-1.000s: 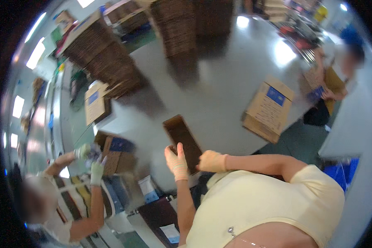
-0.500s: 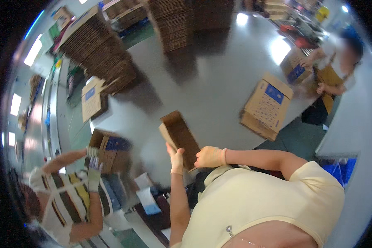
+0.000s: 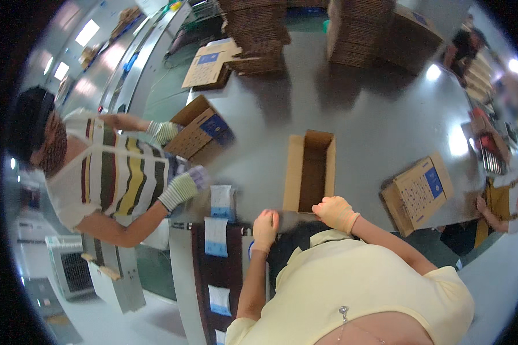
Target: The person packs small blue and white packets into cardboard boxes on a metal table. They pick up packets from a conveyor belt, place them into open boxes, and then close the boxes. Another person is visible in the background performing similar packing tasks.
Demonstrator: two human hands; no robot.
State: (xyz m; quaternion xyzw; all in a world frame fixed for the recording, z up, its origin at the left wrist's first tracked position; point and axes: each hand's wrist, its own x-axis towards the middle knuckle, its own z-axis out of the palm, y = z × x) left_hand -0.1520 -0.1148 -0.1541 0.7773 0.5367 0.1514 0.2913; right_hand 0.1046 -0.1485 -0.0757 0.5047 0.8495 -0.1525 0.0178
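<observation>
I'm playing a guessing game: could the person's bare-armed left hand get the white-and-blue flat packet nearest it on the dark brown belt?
Probably yes. The left hand is close by, just right of the packet, and I see nothing tall blocking the way across the belt.

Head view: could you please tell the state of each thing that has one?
front carton, top open
left carton, open, tilted
right carton, closure unclear
cardboard stacks, flattened, piled
packets on dark belt, lying flat
left hand, fingers curled, off the front carton
right hand, at the front carton's near rim
</observation>
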